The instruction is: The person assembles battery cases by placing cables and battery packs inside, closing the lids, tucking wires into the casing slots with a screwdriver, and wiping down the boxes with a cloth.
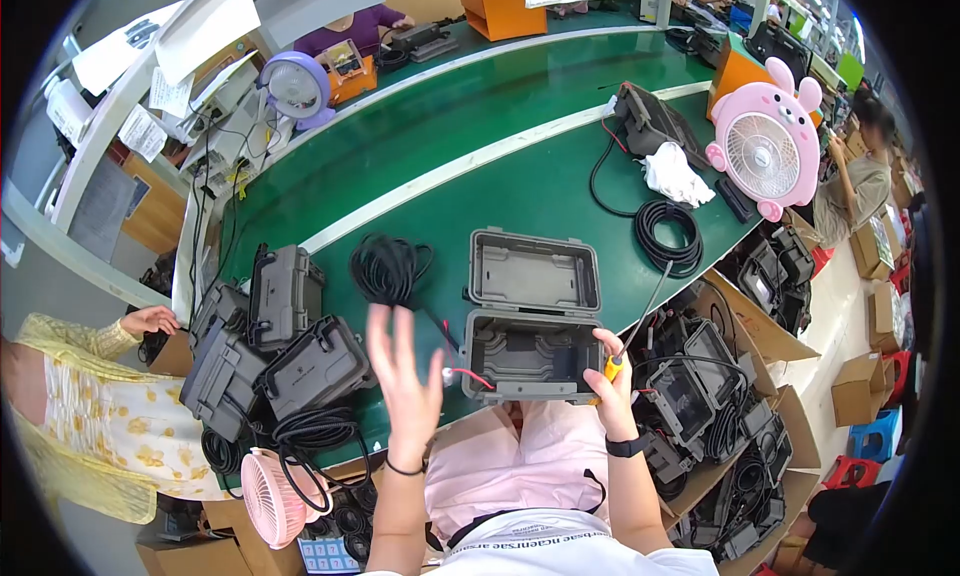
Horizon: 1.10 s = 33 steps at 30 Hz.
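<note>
A grey plastic case stands in front of me at the table edge, its lid swung back and the inside facing up. Red wire with a white connector comes out at its left side. My left hand has its fingers spread, left of the case and just below a blurred coil of black cable. My right hand is closed round the yellow handle of a screwdriver, its shaft pointing up and away. That hand also rests against the right side of the case.
Several closed cases are piled at the left, with a small pink fan below. Right of me, cardboard boxes hold more cases. Further back are a cable coil, another case and a pink rabbit fan. A person in yellow stands left.
</note>
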Motion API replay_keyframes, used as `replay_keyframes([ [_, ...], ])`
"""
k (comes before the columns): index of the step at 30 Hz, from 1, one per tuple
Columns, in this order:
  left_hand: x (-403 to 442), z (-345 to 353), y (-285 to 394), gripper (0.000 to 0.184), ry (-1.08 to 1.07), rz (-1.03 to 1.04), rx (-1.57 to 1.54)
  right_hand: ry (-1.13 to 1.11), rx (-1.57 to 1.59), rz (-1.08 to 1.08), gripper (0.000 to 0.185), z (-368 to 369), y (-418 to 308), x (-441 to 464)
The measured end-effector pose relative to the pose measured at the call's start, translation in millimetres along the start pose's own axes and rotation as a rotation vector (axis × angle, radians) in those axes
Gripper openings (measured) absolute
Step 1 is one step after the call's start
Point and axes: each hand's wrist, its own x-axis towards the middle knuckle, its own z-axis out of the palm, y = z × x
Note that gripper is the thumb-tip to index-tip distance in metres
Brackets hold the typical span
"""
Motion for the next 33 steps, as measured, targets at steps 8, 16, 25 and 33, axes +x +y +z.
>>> replay_keyframes([
  [8, -68, -17, -20, 0.055, -0.31, 0.011, -0.377, -0.093, -0.021, 0.013, 0.056, 0, -2, 7],
  [16, -66, -16, 3, 0.017, -0.302, 0.278, -0.397, -0.092, -0.101, 0.053, 0.059, 0, -5, 6],
  [25, -20, -6, 44, 0.013, -0.133, -0.002, 0.062, -0.107, -0.047, 0.057, 0.061, 0, -7, -2],
  [33, -23, -23, 45, 0.035, -0.488, 0.043, -0.11, -0.172, -0.041, 0.007, 0.058, -8, 4, -3],
])
